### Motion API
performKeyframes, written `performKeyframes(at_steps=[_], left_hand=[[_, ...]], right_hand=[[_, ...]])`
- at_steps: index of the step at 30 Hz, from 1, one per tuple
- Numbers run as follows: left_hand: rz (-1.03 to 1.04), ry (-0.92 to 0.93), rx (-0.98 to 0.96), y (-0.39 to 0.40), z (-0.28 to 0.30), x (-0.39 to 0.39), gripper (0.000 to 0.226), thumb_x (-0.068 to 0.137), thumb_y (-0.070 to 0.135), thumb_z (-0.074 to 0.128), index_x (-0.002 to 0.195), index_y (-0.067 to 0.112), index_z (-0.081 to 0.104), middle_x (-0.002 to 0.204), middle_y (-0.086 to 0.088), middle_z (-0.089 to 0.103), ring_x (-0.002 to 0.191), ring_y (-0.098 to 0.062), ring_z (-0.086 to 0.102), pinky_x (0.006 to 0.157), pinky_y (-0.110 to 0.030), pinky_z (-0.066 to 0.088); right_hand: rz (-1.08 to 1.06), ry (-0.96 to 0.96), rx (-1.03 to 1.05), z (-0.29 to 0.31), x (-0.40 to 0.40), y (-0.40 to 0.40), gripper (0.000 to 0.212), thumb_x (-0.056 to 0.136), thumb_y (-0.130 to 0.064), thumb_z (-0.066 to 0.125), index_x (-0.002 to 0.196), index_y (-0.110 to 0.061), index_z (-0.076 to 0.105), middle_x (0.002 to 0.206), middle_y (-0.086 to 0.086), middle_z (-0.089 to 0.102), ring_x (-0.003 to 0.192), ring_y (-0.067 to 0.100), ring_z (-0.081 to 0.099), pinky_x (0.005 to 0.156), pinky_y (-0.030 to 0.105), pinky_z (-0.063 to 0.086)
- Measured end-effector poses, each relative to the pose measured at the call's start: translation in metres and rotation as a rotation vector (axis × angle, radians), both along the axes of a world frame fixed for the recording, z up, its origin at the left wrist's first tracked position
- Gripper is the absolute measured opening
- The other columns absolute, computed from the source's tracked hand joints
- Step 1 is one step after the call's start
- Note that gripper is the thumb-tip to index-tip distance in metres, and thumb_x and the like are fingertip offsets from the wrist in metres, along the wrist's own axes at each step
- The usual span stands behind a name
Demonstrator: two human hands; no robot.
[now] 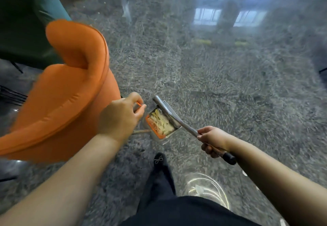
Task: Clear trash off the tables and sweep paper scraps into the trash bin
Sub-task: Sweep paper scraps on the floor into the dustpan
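The right hand grips a smooth metal handle with a black end, at four o'clock from the boxy dustpan of pale paper scraps. The left hand, at nine o'clock, pinches a thin orange-tipped rod, possibly a broom's, beside a rounded orange chair.

Both forearms bare, no sleeves, no watch or rings visible on left hand or right hand. Dark, near-black clothing at lap and leg. Dark flat shoe with a small pale bow on the toe.
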State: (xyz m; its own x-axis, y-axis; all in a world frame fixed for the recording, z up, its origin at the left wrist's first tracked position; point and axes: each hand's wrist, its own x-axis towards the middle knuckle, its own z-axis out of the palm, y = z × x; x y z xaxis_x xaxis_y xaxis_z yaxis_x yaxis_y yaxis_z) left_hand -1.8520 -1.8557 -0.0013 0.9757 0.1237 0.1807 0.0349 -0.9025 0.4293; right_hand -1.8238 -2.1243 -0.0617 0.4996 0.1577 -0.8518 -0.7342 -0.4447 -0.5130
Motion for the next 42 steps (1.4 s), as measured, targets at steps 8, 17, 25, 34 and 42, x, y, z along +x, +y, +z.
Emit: performKeyframes(at_steps=[8,17,25,34,42], left_hand=[[0.006,0.016,-0.003,0.052,0.001,0.180,0.012,0.089,0.034,0.068,0.091,0.023,0.064,0.071,0.000,0.063,0.061,-0.020,0.050,0.055,-0.030,0.039],[0.062,0.042,-0.040,0.100,0.000,0.370,0.013,0.089,0.035,0.067,0.096,0.024,0.063,0.082,-0.002,0.069,0.076,-0.027,0.063,0.063,-0.035,0.049],[0.217,0.012,-0.058,0.157,0.002,0.541,0.014,0.086,0.035,0.070,0.094,0.025,0.064,0.078,-0.004,0.070,0.074,-0.030,0.065,0.064,-0.039,0.053],[0.361,-0.086,-0.034,0.269,0.003,0.683,0.014,0.083,0.032,0.075,0.089,0.024,0.065,0.075,-0.006,0.069,0.071,-0.033,0.065,0.059,-0.038,0.052],[0.408,-0.085,-0.026,0.406,0.015,0.821,0.015,0.083,0.034,0.074,0.090,0.023,0.067,0.076,-0.006,0.070,0.074,-0.034,0.065,0.060,-0.037,0.050]], right_hand=[[0.008,-0.004,-0.021,0.007,0.174,0.054,0.013,0.100,-0.010,0.042,0.093,-0.019,0.047,0.058,0.006,0.040,0.034,0.009,0.035,0.039,0.014,0.029],[0.043,-0.038,-0.020,-0.002,0.372,0.103,0.020,0.100,-0.009,0.041,0.119,-0.002,0.044,0.058,0.006,0.037,0.033,0.009,0.033,0.042,0.013,0.028],[0.121,-0.034,-0.017,0.005,0.582,0.169,0.013,0.100,-0.008,0.041,0.105,-0.019,0.046,0.059,0.007,0.039,0.032,0.009,0.034,0.039,0.012,0.029],[0.262,-0.111,-0.036,0.014,0.764,0.287,0.029,0.099,-0.009,0.042,0.128,-0.012,0.046,0.061,0.009,0.041,0.031,0.009,0.035,0.039,0.012,0.029],[0.277,-0.106,-0.020,0.021,0.911,0.431,0.030,0.099,-0.009,0.044,0.129,-0.011,0.044,0.061,0.008,0.040,0.030,0.008,0.034,0.037,0.012,0.029]])
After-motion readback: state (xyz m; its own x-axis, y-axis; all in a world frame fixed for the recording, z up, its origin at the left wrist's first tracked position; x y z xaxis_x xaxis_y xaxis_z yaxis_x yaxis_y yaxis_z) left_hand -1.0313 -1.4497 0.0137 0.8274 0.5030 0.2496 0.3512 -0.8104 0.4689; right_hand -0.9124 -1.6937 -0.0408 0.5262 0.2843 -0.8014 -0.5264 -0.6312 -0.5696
